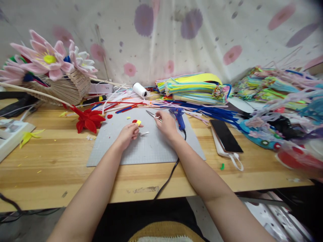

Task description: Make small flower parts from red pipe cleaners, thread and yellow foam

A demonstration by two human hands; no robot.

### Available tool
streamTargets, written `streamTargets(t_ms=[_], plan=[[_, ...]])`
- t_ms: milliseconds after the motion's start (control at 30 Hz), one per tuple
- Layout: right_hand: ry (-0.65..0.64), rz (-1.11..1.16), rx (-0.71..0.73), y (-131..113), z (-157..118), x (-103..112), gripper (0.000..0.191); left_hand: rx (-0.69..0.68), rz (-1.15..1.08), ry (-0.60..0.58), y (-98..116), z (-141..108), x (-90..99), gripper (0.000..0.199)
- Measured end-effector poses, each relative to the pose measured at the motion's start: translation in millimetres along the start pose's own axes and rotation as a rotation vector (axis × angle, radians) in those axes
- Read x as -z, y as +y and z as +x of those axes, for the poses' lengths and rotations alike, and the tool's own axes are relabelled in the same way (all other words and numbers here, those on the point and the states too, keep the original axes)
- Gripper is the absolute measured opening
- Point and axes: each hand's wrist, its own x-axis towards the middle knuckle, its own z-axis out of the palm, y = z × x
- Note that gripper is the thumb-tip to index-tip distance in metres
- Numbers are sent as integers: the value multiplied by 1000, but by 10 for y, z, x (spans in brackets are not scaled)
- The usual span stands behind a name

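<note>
Over the grey cutting mat [148, 156], my left hand [127, 135] pinches a small yellow piece [138, 123] between thumb and fingers. A bit of red [134, 121] shows right behind that piece. My right hand [166, 125] is closed around the handles of a pair of scissors [150, 113], whose blades point up and left, apart from the yellow piece. Most of the handles are hidden by the fingers. A white scrap [144, 133] lies between the two hands. On the mat's far left part are a red round piece [109, 116] and a small yellow-green scrap [128, 117].
A blue glue gun [179, 117] with its black cord lies right of my right hand. Pipe cleaner bundles [194, 89] and a white thread spool [140, 90] line the back. A red flower [88, 119] lies left, a phone [226, 136] right.
</note>
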Motion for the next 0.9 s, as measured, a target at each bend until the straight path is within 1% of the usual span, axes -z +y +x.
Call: streamTargets(t_ms=[67,100,167,267,400,467,500,600,700,767,800,900], plan=[[-29,-287,0,88,6,96,17,96,-129,-39,43,0,58,22],[-62,-389,-18,121,2,120,20,134,-186,-56,62,-1,85,23],[-146,-519,-63,148,-14,128,25,186,-282,-84,96,-5,129,24],[-245,-616,-97,101,-37,106,28,218,-379,-124,129,-17,167,25],[-288,-632,-138,23,-31,142,29,248,-449,-156,161,-34,185,27],[-262,-538,-166,31,-11,182,30,257,-459,-157,173,-36,193,27],[-237,-454,-175,46,1,200,31,256,-457,-153,177,-35,199,27],[-177,-107,-175,94,33,225,31,230,-418,-127,185,-22,231,29],[-187,221,-218,88,36,232,33,187,-356,-97,192,-9,276,31],[-258,412,-295,49,16,259,39,172,-335,-84,199,-6,300,32],[-329,523,-332,27,3,283,42,170,-331,-76,202,-6,306,31],[-617,874,-370,-19,-44,376,49,175,-326,-37,208,-8,299,30]])
